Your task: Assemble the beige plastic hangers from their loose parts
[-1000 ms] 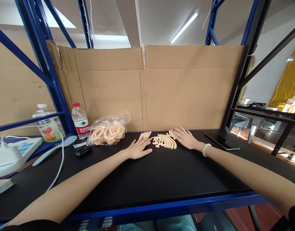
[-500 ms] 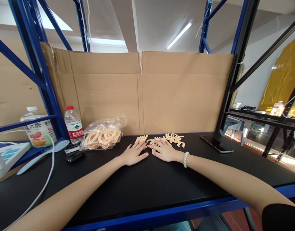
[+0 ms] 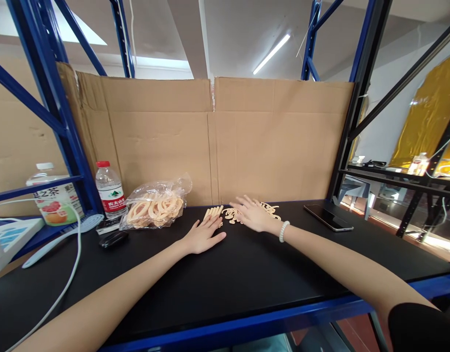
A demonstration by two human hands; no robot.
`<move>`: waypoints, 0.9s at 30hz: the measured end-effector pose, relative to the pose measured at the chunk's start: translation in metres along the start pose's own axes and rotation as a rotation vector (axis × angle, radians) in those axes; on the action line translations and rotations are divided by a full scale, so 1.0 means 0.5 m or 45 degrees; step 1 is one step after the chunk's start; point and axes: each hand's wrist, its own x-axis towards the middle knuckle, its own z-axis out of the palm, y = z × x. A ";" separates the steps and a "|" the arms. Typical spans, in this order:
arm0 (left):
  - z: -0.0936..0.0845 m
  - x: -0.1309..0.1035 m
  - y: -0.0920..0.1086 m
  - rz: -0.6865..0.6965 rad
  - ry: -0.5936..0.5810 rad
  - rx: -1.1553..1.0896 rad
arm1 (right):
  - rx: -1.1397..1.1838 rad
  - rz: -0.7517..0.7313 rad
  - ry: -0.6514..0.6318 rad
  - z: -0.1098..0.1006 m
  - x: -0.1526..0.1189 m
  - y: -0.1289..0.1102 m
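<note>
My left hand lies flat, palm down, on the black tabletop, its fingertips over the near ends of several straight pale wooden strips lined up side by side. To its right, my right hand is spread open with nothing gripped, hovering at or just above several curved pale wooden pieces. Some of the curved pieces are hidden beneath it, and others show past its far side. A bead bracelet circles my right wrist.
To the left are a clear bag of pale wooden rings, a red-capped water bottle, a black mouse-like object and a white cable. A phone lies at right. Cardboard walls the back.
My right hand has lifted and shifted slightly away from me, uncovering some curved pieces at its left. My left hand stays on the strips. The view has shifted slightly.
</note>
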 end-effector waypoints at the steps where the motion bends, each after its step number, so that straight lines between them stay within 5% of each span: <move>1: 0.001 0.001 -0.001 0.003 0.003 -0.002 | -0.006 0.036 0.057 -0.011 -0.010 0.020; 4: 0.002 0.004 -0.004 0.003 0.012 -0.001 | -0.041 0.156 0.067 -0.031 -0.056 0.087; 9: 0.001 0.019 -0.005 -0.022 0.026 -0.001 | 0.012 0.233 -0.220 0.000 -0.125 0.144; 16: 0.016 0.042 -0.015 -0.004 0.097 -0.052 | 0.142 0.383 -0.377 0.032 -0.100 0.157; 21: 0.019 0.061 -0.062 -0.056 0.552 -0.212 | 0.142 0.474 -0.059 0.026 -0.095 0.146; 24: 0.000 0.058 -0.096 -0.144 0.560 -0.215 | 0.170 0.456 0.282 0.014 -0.094 0.125; 27: -0.015 0.050 -0.117 -0.184 0.530 -0.206 | 0.219 0.378 0.373 0.001 -0.078 0.084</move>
